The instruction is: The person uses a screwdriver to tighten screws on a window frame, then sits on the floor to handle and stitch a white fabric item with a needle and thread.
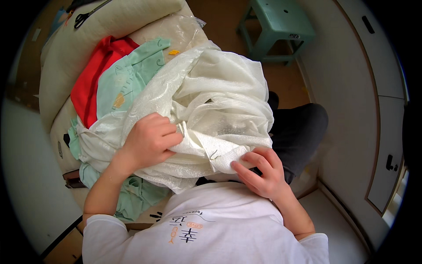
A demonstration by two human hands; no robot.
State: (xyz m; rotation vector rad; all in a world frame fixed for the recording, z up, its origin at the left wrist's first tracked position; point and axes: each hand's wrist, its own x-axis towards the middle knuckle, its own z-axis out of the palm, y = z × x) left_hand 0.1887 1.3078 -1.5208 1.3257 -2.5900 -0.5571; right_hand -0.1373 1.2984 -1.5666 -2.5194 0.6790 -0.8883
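Across my lap lies a large, shiny white sheer curtain point(228, 88), bunched in loose folds. A stiffer white band point(220, 152) runs along its near edge, with a small thin dark hook-like piece point(214, 154) on it. My left hand point(151, 138) is closed on the band, its fingers bent and the fingertips partly hidden. On the band's other end, my right hand point(261, 171) pinches the cloth, fingers on top. The band is stretched between both hands, slightly folded near the left one.
A cream sofa point(61, 83) holds red cloth point(90, 79), pale green printed cloth point(132, 72), a small yellow item point(174, 52) and black-handled scissors point(82, 18). A brown object point(73, 178) lies left. A green plastic stool point(281, 26) stands ahead right, beside white cabinet doors point(351, 88).
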